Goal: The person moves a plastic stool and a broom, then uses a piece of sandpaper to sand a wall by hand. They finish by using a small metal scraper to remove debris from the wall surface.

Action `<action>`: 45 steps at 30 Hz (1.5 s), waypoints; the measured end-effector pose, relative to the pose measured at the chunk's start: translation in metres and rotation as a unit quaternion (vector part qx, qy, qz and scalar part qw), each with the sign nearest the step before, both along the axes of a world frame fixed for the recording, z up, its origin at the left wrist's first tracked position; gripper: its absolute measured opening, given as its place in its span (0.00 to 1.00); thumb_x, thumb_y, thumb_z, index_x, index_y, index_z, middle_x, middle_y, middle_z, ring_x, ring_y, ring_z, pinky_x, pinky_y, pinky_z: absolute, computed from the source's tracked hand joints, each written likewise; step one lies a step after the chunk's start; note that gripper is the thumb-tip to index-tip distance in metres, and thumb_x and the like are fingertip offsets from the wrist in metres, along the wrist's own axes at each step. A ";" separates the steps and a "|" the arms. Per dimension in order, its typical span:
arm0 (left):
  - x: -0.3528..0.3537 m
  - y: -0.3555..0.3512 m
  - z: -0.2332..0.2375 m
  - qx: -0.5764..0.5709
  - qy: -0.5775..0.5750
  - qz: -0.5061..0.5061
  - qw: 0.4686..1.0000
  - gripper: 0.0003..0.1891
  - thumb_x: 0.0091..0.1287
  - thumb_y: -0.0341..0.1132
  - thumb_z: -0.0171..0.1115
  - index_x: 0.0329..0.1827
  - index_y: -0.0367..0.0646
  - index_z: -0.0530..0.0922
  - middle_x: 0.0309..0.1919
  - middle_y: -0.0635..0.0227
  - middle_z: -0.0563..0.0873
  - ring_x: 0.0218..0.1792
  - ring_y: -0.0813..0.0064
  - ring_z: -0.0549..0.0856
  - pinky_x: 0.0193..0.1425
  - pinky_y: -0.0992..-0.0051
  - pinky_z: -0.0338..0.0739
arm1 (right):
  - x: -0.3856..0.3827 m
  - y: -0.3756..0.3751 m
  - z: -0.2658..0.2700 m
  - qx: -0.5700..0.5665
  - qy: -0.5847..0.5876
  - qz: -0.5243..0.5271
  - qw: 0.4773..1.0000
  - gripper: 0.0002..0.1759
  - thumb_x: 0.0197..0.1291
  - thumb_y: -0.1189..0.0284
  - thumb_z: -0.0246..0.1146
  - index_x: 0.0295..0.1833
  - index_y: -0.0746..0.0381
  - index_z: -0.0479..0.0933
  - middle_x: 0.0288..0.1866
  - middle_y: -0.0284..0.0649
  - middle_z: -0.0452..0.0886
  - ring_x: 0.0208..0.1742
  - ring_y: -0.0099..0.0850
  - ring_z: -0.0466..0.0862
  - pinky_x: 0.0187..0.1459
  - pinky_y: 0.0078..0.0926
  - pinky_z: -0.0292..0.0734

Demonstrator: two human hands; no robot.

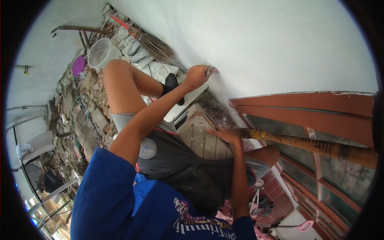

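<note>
My left hand [197, 77] is raised to the white wall [256, 52]. Its fingers are closed around a small pale folded piece [211, 71], pressed to the wall surface; its exact kind is too small to tell. Lower down, my right hand [225, 135] lies with fingers stretched out on a beige ribbed block-like seat [200, 136] between my legs, holding nothing. A black-socked foot [172, 84] rests on a pale slab below the left forearm.
A stick broom with a red handle [154, 45] leans near the wall. Beside rubble [94, 112] stand a clear plastic tub [103, 53] and a purple lid [79, 65]. A brown bound pole [316, 148] crosses before the brown window frame [304, 120] at right.
</note>
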State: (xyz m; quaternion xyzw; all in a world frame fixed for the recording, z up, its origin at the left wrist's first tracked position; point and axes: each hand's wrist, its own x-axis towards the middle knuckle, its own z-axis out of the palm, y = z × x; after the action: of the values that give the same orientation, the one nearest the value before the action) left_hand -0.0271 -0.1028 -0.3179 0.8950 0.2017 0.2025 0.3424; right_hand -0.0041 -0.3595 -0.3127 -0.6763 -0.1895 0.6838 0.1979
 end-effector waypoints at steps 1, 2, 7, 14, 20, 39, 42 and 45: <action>0.000 0.000 0.000 0.007 -0.018 0.008 1.000 0.13 0.62 0.46 0.56 0.35 0.48 0.83 0.23 0.57 0.80 0.26 0.55 0.79 0.30 0.62 0.72 | 0.000 -0.003 -0.006 0.001 -0.006 0.000 1.000 0.54 0.41 0.34 0.59 0.61 0.71 0.65 0.55 0.52 0.73 0.54 0.39 0.75 0.55 0.29 0.66; -0.001 0.003 -0.009 0.008 -0.019 0.011 1.000 0.13 0.62 0.46 0.56 0.35 0.48 0.83 0.23 0.57 0.80 0.26 0.55 0.79 0.30 0.62 0.72 | 0.000 -0.001 -0.002 0.002 -0.007 0.003 1.000 0.54 0.41 0.34 0.59 0.61 0.71 0.65 0.55 0.52 0.73 0.54 0.39 0.75 0.55 0.29 0.66; -0.006 0.012 -0.029 0.024 0.045 -0.012 0.999 0.10 0.63 0.42 0.55 0.35 0.50 0.82 0.22 0.61 0.81 0.26 0.58 0.80 0.31 0.63 0.73 | 0.000 0.012 0.045 -0.020 -0.032 0.012 0.999 0.56 0.39 0.34 0.60 0.61 0.72 0.64 0.57 0.53 0.72 0.55 0.39 0.75 0.56 0.29 0.66; 0.000 0.002 -0.015 0.031 0.023 0.012 0.999 0.12 0.63 0.45 0.55 0.38 0.50 0.83 0.23 0.60 0.81 0.26 0.57 0.79 0.31 0.64 0.72 | 0.003 0.003 0.016 -0.013 0.024 0.003 1.000 0.58 0.38 0.33 0.59 0.62 0.73 0.62 0.59 0.54 0.69 0.58 0.41 0.72 0.58 0.30 0.63; -0.001 0.006 -0.002 -0.029 0.029 -0.014 0.999 0.14 0.61 0.48 0.57 0.38 0.50 0.83 0.21 0.58 0.80 0.23 0.57 0.78 0.29 0.64 0.71 | 0.002 0.001 0.009 -0.025 -0.046 0.021 0.998 0.58 0.38 0.32 0.59 0.63 0.72 0.62 0.60 0.54 0.69 0.59 0.41 0.71 0.59 0.30 0.62; -0.005 0.012 -0.023 0.034 0.120 0.035 0.992 0.11 0.61 0.45 0.56 0.38 0.53 0.83 0.18 0.62 0.79 0.22 0.58 0.79 0.28 0.64 0.72 | 0.000 0.004 0.011 -0.014 -0.040 0.032 0.999 0.59 0.37 0.32 0.59 0.62 0.72 0.62 0.59 0.54 0.69 0.59 0.42 0.71 0.59 0.31 0.62; -0.006 0.006 -0.006 0.009 0.113 -0.011 0.993 0.12 0.61 0.46 0.56 0.35 0.50 0.83 0.18 0.61 0.79 0.24 0.56 0.79 0.29 0.63 0.72 | 0.001 0.001 0.012 -0.021 -0.060 0.025 0.998 0.58 0.37 0.32 0.59 0.62 0.72 0.63 0.58 0.54 0.70 0.58 0.41 0.72 0.59 0.31 0.63; 0.000 0.005 -0.001 0.009 0.010 -0.003 1.000 0.15 0.60 0.48 0.57 0.31 0.46 0.82 0.18 0.59 0.79 0.24 0.55 0.79 0.30 0.62 0.72 | 0.002 0.004 0.010 -0.019 -0.014 0.021 0.999 0.58 0.37 0.32 0.58 0.62 0.72 0.63 0.58 0.54 0.70 0.58 0.41 0.72 0.59 0.31 0.62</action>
State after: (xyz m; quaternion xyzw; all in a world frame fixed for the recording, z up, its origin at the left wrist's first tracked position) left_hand -0.0269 -0.0981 -0.3186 0.9008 0.2002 0.1940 0.3328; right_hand -0.0018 -0.3559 -0.3029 -0.6855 -0.1931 0.6816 0.1679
